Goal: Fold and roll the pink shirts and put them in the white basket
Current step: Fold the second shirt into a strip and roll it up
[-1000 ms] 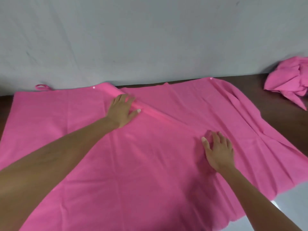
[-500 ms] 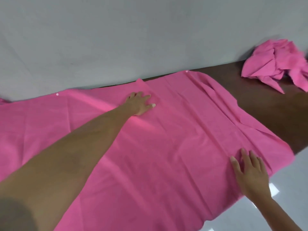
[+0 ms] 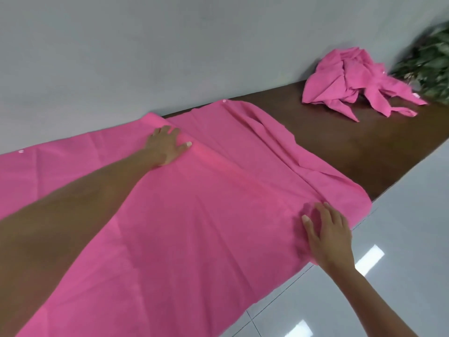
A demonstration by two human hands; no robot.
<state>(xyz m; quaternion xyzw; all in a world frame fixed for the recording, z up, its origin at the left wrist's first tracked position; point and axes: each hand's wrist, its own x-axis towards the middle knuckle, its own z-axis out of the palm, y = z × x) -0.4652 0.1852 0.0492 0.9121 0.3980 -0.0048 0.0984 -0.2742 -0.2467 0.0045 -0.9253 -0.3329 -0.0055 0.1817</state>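
A large pink shirt (image 3: 206,215) lies spread flat over the dark wooden table (image 3: 352,147), its near part hanging over the front edge. My left hand (image 3: 167,147) rests flat on the shirt near its far edge, fingers straight. My right hand (image 3: 325,229) presses flat on the shirt's right side near the table's front edge. A crumpled pile of pink shirts (image 3: 357,79) sits at the far right of the table by the wall. The white basket is not in view.
A grey wall (image 3: 170,57) runs along the table's back. A green leafy plant (image 3: 430,62) stands at the far right behind the pile. Glossy grey floor tiles (image 3: 388,263) lie below the table's front edge.
The view has swung to the right, bringing the pile and the plant into sight. My right hand slid rightward over the shirt toward its right edge; my left hand stays near the far edge.
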